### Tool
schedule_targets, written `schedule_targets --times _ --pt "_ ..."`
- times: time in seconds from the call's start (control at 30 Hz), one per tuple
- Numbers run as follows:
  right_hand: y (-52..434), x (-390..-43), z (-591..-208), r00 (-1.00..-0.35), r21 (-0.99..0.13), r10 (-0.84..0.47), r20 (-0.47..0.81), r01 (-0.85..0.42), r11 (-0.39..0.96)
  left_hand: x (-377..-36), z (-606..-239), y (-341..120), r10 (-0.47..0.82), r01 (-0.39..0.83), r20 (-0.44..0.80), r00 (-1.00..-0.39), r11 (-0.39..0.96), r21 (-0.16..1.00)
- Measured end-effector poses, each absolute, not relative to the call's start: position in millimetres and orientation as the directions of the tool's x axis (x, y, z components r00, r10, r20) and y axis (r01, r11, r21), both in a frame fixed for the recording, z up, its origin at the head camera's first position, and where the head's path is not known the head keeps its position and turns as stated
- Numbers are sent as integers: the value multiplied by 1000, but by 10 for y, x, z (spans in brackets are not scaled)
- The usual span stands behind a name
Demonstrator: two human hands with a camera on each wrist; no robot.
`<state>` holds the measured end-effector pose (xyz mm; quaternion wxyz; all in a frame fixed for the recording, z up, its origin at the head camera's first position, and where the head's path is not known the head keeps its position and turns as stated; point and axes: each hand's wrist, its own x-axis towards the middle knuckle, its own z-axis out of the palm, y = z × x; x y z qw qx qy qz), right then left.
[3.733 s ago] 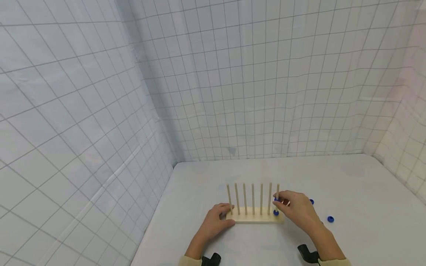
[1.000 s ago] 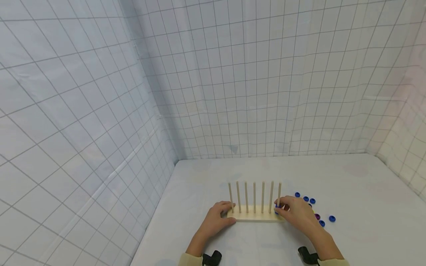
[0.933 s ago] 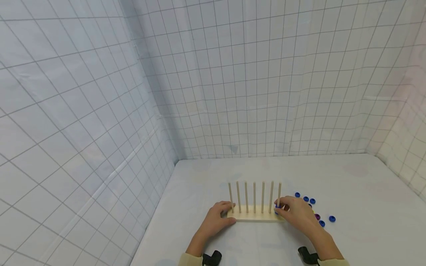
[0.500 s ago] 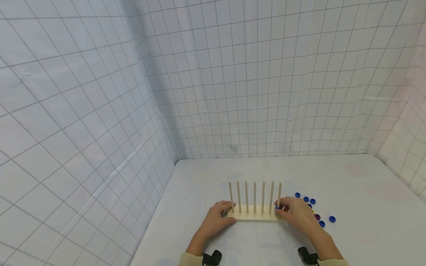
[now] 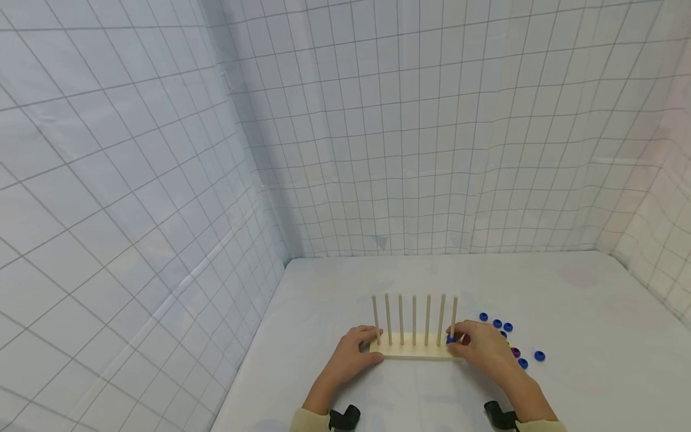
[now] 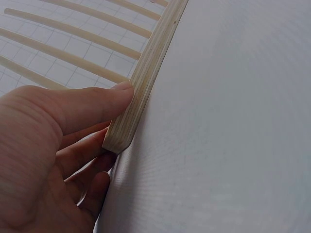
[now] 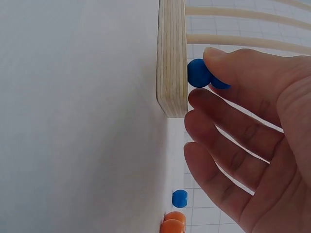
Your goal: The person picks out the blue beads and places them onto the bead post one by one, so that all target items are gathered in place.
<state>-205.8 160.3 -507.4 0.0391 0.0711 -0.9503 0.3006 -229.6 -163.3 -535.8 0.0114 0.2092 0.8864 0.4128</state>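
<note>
white tabletop [image 5: 421,402] bearing wooden peg board [image 5: 407,348], beads [image 5: 540,356]

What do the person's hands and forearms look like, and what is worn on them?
The left hand and right hand are bare, without gloves. Cream sleeves show at the head view's bottom edge; by each cuff sits a black, bent device.
</note>
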Motion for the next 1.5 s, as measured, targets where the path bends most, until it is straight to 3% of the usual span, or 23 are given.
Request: schedule_targets --times 0.83,1.5 --pt "1665 -2031 -5015 -989 -568 -103 111 -148 810 -2304 -5355 -1599 397 385 166 -903 572 725" --pt "1909 -1981 -4805 -966 -479 -184 184 -252 841 -2319 -5364 -1631 394 377 159 -905 574 727"
